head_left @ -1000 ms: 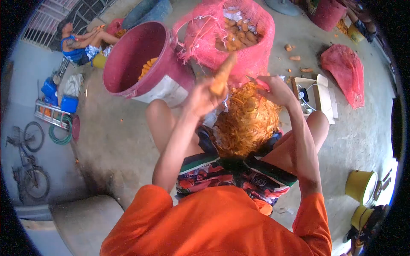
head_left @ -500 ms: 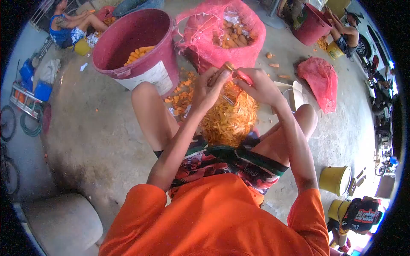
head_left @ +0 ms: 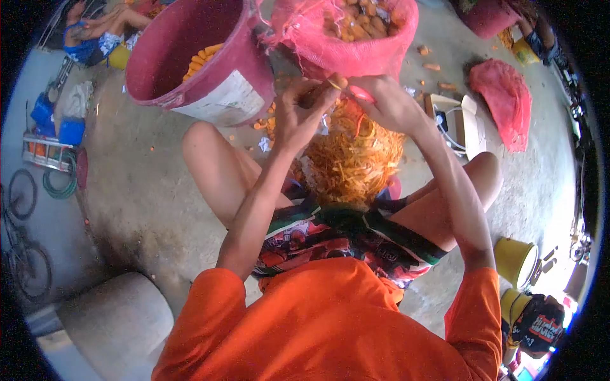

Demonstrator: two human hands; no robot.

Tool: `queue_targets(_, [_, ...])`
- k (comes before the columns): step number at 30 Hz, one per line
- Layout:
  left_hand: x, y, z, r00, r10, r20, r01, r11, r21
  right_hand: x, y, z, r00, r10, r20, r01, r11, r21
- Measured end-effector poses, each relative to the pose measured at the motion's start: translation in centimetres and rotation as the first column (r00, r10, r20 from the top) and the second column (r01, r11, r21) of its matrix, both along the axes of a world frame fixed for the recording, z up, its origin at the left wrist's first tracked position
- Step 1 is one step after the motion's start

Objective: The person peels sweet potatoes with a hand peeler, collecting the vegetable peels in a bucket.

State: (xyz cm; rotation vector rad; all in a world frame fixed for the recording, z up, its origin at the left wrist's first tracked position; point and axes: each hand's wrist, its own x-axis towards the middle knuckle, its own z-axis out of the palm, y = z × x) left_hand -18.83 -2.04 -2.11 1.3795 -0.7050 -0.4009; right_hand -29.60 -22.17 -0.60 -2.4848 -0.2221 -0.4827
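Note:
My left hand [head_left: 305,108] is closed around a carrot [head_left: 337,80], and only its end shows past the fingers. Close beside it, my right hand [head_left: 389,105] grips a red-handled peeler [head_left: 360,93]; its blade is hidden. Both hands are nearly touching, above a large heap of orange peel strips [head_left: 356,159] between my legs. Just beyond the hands, a pink mesh sack [head_left: 356,57] holds many unpeeled carrots [head_left: 365,19]. On the left, a big dark-pink tub [head_left: 190,95] with a white patch contains peeled carrots [head_left: 202,60].
A cardboard box [head_left: 473,127] and an empty-looking pink sack [head_left: 505,101] lie on the floor to the right. Loose carrots [head_left: 431,66] are scattered nearby. A yellow bucket [head_left: 515,260] stands lower right, near a person in a dark shirt [head_left: 540,324]. Another person [head_left: 86,44] sits far left.
The view has shifted, so the tub and sack sit higher in it. My hands remain close together on the carrot and peeler, slightly higher in view.

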Motion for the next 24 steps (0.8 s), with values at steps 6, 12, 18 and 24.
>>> queue_targets(6, [-0.5, -1.3, -2.9, 0.915, -0.364, -0.171, 0.345, 0.929, -0.135, -1.9, -6.1, -3.0, 0.891, -0.189, -0.413, 0.187, 0.981, -0.046])
queue_targets(12, [1.0, -2.5, -6.6, 0.571, -0.392, -0.722, 0.268, 0.920, -0.287, -1.6, -5.1, -0.5, 0.985, -0.077, -0.157, 0.101, 0.983, 0.152])
queue_targets(18, [0.5, -4.7, -8.1, 0.667, -0.264, -0.697, 0.244, 0.961, -0.131, -2.6, -3.4, -2.0, 0.994, -0.083, -0.064, 0.089, 0.992, 0.089])
queue_targets(24, [-0.8, -4.2, -6.7, 0.728, -0.222, -0.649, 0.208, 0.973, -0.100, -3.7, -1.8, -2.9, 0.970, -0.219, -0.107, 0.212, 0.975, -0.073])
